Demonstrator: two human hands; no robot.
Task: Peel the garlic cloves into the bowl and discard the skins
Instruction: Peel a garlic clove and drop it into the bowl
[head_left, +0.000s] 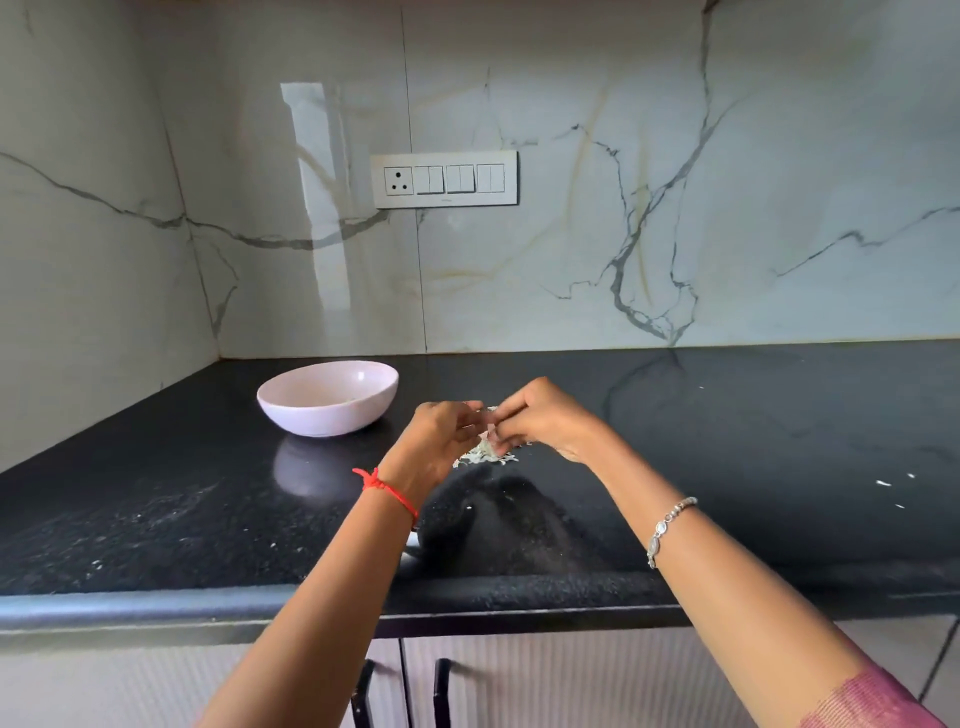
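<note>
A pale pink bowl (328, 397) stands on the black counter (182, 499), to the left of my hands. My left hand (441, 436) and my right hand (540, 418) meet above the counter, fingers curled, and pinch a small garlic clove (488, 422) between them. The clove is mostly hidden by my fingertips. Directly below my hands lies a small heap of whitish garlic skins (485, 457). What lies inside the bowl is hard to make out from this angle.
A marble wall rises behind the counter, with a switch panel (444, 179) on it. A few white skin flakes (891, 488) are scattered on the counter's right side. Cabinet doors with black handles (441, 691) sit under the front edge.
</note>
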